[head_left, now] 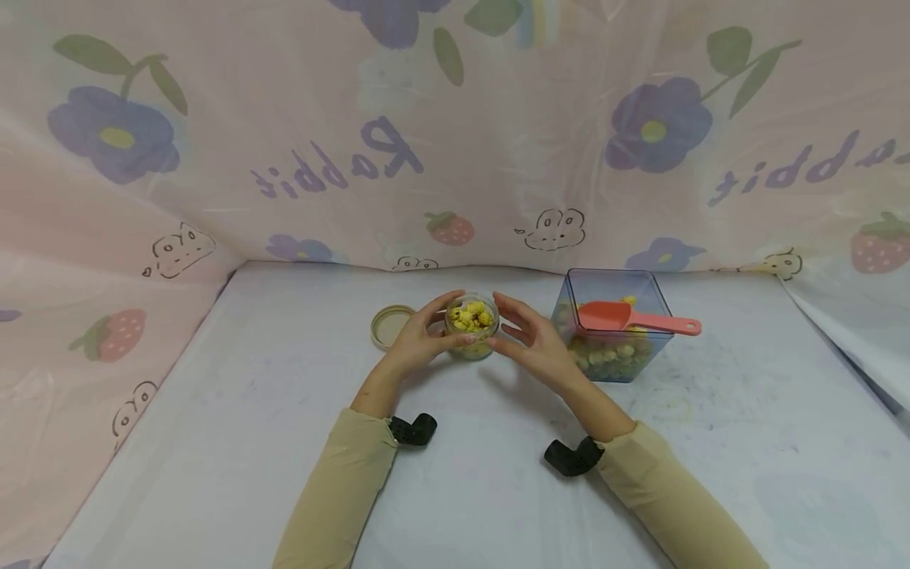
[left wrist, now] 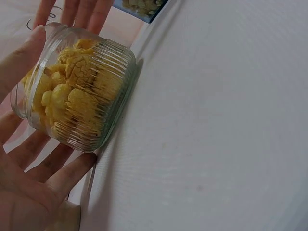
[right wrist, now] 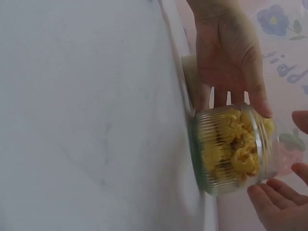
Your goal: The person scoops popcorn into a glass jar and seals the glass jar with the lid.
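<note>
A ribbed glass jar (head_left: 472, 346) of yellow popcorn (head_left: 471, 316) stands upright on the table. My left hand (head_left: 415, 341) holds it from the left, thumb at the rim and fingers along the far side; the left wrist view shows the fingers (left wrist: 60, 173) bent around the glass. To the right of the jar is my right hand (head_left: 539, 348), its fingers extended and spread. In the right wrist view those fingertips (right wrist: 257, 192) are right at the jar's rim, with the thumb held apart. A round lid (head_left: 391, 325) lies just left of the jar, partly behind my left hand.
At the right a clear square tub (head_left: 604, 363) contains more popcorn. A coral-red scoop (head_left: 618, 316) lies across its top, handle jutting out to the right. Behind the white table (head_left: 213, 442) hangs a pink printed curtain (head_left: 483, 150).
</note>
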Motion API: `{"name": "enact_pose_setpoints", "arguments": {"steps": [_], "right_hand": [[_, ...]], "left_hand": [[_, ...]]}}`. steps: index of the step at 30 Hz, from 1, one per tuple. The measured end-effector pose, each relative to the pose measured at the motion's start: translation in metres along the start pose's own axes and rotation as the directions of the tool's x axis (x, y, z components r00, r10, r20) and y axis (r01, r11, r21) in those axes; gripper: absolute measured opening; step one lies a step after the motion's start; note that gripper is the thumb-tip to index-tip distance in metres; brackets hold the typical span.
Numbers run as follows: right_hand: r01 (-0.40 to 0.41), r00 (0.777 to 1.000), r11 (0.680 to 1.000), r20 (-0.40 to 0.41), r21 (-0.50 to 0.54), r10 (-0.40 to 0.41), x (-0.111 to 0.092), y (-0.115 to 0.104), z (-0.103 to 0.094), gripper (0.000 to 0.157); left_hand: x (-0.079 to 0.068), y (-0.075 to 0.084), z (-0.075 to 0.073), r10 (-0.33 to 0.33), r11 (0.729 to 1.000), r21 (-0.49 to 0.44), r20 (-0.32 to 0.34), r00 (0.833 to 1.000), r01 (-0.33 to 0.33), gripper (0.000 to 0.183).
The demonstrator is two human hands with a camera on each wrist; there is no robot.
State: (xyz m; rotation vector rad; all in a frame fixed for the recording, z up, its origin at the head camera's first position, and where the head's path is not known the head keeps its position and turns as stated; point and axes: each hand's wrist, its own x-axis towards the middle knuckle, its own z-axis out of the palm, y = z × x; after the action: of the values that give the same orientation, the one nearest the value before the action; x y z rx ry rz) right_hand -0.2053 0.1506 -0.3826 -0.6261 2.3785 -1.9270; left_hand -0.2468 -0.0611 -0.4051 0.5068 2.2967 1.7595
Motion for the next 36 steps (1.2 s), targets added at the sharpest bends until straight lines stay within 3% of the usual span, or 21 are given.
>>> {"name": "enact_pose_setpoints", "arguments": {"steps": [24,36], "right_hand": [[-0.139,0.989,0.990,0.045,-0.006,0.139,0.019,0.015,-0.003,0.071],[-0.169,0.980,0.986,0.110,-0.004,0.168,0.027,0.025,-0.006,0.075]], "left_hand": [[0.002,-0.001,0.000,0.011,1.000,-0.007,0.008,1.000,-0.011,0.070],[0.001,-0.001,0.000,0.010,1.000,-0.007,0.019,1.000,-0.010,0.073]]}}
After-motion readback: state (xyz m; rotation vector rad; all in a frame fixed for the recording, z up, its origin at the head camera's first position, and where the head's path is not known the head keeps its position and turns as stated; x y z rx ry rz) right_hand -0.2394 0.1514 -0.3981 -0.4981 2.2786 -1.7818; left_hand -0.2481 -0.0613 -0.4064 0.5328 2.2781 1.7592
